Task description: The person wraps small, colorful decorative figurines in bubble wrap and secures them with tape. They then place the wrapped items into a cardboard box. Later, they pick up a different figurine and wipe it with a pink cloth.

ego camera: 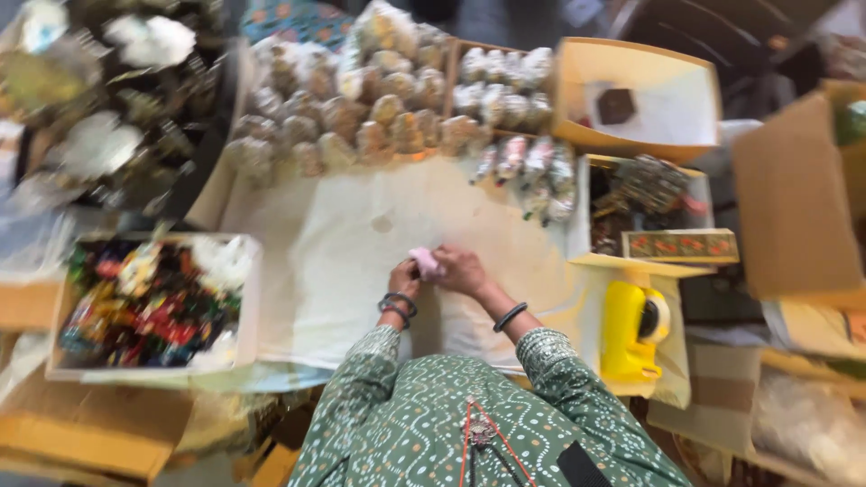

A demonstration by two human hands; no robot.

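Note:
My left hand (405, 277) and my right hand (460, 269) meet over the cream cloth (343, 261) in front of me, both closed on a small pink item (425, 262) held between the fingers. Dark bangles sit on both wrists. The picture is blurred, so I cannot tell what the pink item is.
Rows of small wrapped packets (370, 117) lie at the far side of the cloth. A box of colourful wrapped pieces (149, 302) stands at my left. A yellow tape dispenser (631, 329) is at my right, with open cardboard boxes (636, 95) and a decorated box (649, 212) behind it.

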